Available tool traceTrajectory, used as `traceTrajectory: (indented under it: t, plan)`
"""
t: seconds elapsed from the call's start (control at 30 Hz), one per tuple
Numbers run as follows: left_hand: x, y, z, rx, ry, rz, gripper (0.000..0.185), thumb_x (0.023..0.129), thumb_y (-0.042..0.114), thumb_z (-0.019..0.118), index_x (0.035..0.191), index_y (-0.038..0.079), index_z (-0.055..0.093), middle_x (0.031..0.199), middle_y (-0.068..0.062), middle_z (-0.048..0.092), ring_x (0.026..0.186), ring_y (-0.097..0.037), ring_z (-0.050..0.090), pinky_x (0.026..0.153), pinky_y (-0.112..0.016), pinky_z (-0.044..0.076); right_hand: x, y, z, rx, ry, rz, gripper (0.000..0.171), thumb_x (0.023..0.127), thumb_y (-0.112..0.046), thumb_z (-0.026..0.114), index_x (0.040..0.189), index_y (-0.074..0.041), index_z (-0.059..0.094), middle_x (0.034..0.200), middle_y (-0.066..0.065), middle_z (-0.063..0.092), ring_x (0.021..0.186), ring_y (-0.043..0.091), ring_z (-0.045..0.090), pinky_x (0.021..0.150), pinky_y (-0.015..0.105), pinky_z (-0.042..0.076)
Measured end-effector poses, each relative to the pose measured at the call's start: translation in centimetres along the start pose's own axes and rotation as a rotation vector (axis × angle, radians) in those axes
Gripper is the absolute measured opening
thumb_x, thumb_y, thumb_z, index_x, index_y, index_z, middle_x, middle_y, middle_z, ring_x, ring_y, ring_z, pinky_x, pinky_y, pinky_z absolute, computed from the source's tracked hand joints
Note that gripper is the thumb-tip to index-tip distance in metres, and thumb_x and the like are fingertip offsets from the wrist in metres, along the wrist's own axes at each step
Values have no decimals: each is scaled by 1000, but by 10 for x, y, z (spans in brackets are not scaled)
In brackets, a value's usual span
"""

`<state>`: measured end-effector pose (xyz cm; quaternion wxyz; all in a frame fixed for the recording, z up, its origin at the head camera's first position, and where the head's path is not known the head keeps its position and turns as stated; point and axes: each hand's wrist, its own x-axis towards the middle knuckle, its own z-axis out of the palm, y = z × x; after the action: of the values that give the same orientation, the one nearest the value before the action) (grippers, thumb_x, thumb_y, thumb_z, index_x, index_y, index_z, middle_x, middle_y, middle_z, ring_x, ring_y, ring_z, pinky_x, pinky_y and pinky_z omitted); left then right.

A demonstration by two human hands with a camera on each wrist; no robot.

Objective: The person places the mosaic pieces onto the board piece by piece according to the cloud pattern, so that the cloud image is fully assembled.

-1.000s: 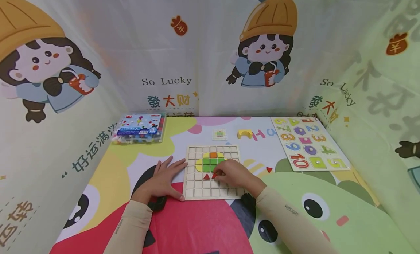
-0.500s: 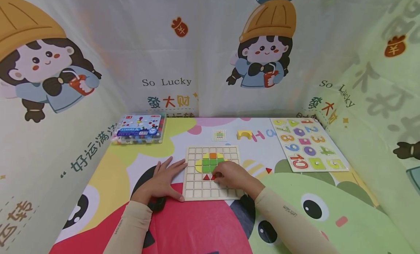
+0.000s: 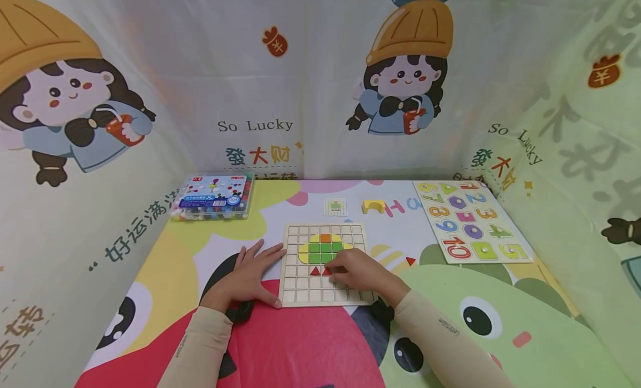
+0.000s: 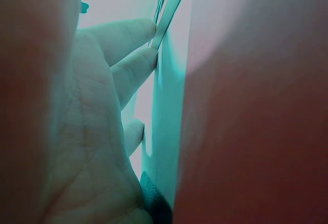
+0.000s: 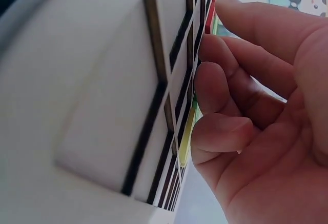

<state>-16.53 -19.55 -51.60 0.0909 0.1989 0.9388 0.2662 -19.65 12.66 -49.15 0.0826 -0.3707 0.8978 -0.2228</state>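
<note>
A wooden grid board lies flat on the table in the head view. Green squares, an orange square and yellow rounded pieces sit together on it. Below them is one red triangle, with a second red triangle tile beside it. The right hand has its thumb and index finger at this second tile, the other fingers curled; the right wrist view shows the thumb against its red edge. The left hand spreads its fingers, with fingertips and thumb touching the board's left edge.
Right of the board lies a loose red triangle. Behind it are a small pattern card and a yellow arch block. A clear box stands back left; a number board lies at right.
The right hand has shifted very slightly to the right at the second red triangle, with its thumb and index finger a little further apart. The left hand has stayed in place.
</note>
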Motion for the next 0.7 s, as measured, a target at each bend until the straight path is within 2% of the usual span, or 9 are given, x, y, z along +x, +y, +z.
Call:
traceTrajectory:
  t: [0.2, 0.4, 0.57, 0.7]
  plan:
    - [0, 1, 0, 2, -10, 3, 125, 60, 60, 95, 166, 25, 37, 176, -1, 28, 164, -42, 3, 126, -74, -7, -9, 7, -4, 106, 25, 74, 34, 97, -20, 78, 130, -14, 77, 95, -8, 75, 80, 7, 60, 70, 23, 52]
    - [1, 0, 0, 5, -2, 7, 125, 60, 61, 94, 165, 25, 39, 175, -1, 30, 164, -43, 4, 126, -74, -6, -32, 15, -15, 175, 114, 133, 51, 99, -23, 76, 147, -12, 64, 94, -11, 74, 84, 6, 62, 73, 23, 53]
    - [0, 0, 0, 4, -5, 7, 125, 60, 61, 94, 166, 25, 39, 175, -1, 29, 164, -42, 3, 126, -74, -7, -56, 30, -26, 178, 244, 144, 37, 97, -16, 77, 133, -8, 74, 91, -9, 73, 82, 6, 61, 69, 23, 52]
    - [0, 0, 0, -1, -1, 4, 125, 60, 61, 95, 166, 25, 39, 175, -1, 29, 164, -42, 3, 127, -73, -6, -76, 48, -41, 105, 334, 133, 23, 95, -10, 78, 117, -6, 80, 92, -5, 75, 80, 5, 60, 69, 24, 53]
